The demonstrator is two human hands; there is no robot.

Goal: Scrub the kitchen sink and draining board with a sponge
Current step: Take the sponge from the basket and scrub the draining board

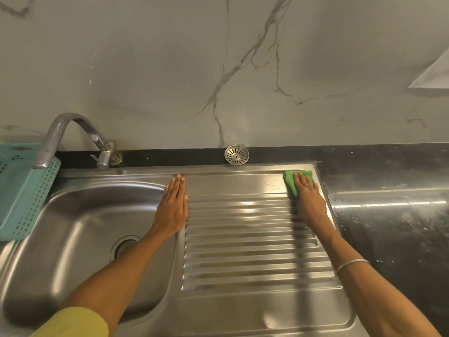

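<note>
Sponge: green, at the far right corner of the draining board, flat on the steel beside the dark counter.
Right hand: fingers straight, pressing down on the sponge.
Left hand: fingers straight and together, flat on the strip between board and sink; holds nothing.
Strainer: propped on the back ledge, out of the drain.
Basket: teal, at the sink's left edge under the tap.
Risks, as I judge them: the sponge slipping from under flat fingers on wet steel; grit washing into the open drain; the ridges getting skimmed, not scrubbed.
</note>
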